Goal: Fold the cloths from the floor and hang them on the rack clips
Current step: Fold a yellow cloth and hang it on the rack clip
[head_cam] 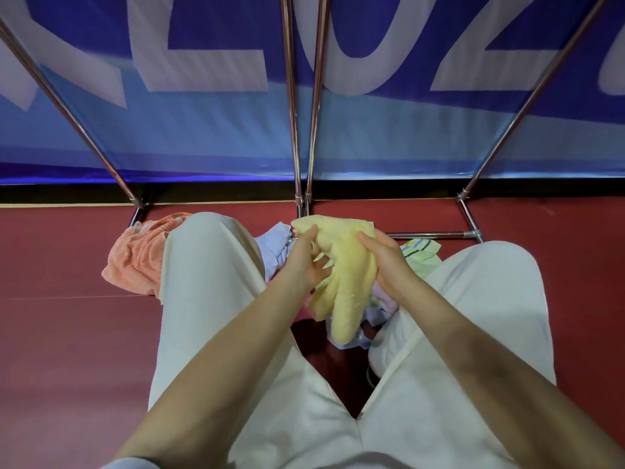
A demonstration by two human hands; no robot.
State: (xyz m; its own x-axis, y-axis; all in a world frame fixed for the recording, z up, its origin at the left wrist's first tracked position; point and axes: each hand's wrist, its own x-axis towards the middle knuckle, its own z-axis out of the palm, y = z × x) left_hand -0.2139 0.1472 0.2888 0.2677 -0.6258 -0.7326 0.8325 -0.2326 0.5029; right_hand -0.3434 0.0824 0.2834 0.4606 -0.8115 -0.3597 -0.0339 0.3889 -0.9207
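Head view looks down past two knees in pale trousers [209,282] to a red floor [67,333]. Both hands hold a yellow cloth [348,282] up between the knees, its lower end hanging down. Left hand [306,262] pinches the cloth's upper left edge with thumb and curled fingers; right hand [389,262] grips its right side, fingers wrapped behind. An orange cloth [135,255] lies on the floor beside the left knee; pale blue cloths [275,248] and a green striped cloth [421,253] lie at the foot of the metal rack [436,235].
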